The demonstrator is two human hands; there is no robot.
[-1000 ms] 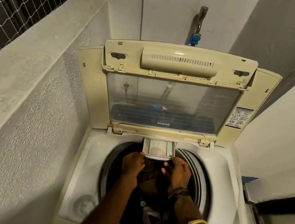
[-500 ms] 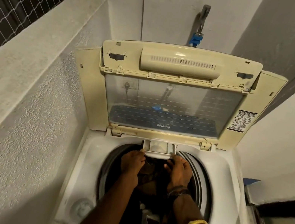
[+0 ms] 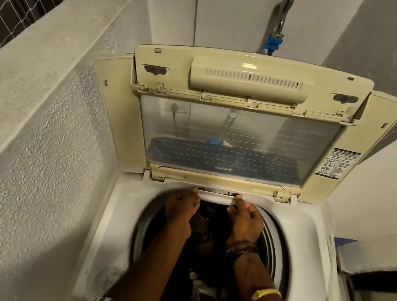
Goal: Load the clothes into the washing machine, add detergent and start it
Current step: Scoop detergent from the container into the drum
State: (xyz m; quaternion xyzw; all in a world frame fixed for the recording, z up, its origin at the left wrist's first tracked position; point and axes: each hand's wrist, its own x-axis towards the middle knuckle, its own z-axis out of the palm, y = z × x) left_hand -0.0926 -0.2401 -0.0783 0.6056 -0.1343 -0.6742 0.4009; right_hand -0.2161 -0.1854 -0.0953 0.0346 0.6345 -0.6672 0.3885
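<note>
I see both hands at the 12 o'clock rim of the washing machine (image 3: 306, 254), on the detergent drawer (image 3: 214, 197), which sits nearly flush in its slot. The left hand (image 3: 182, 207) curls its fingers round the drawer's 9 o'clock end, and the right hand (image 3: 245, 219) round its 3 o'clock end. Dark clothes (image 3: 203, 294) lie in the drum (image 3: 271, 243) beneath them.

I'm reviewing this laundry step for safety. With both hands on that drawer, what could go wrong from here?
The left hand and right hand grip the detergent drawer at its corners, right by the slot, so fingertips could get pinched. Uneven pressure might jam it crooked. The raised lid stands just behind both hands, and a knock could drop it on them.
</note>
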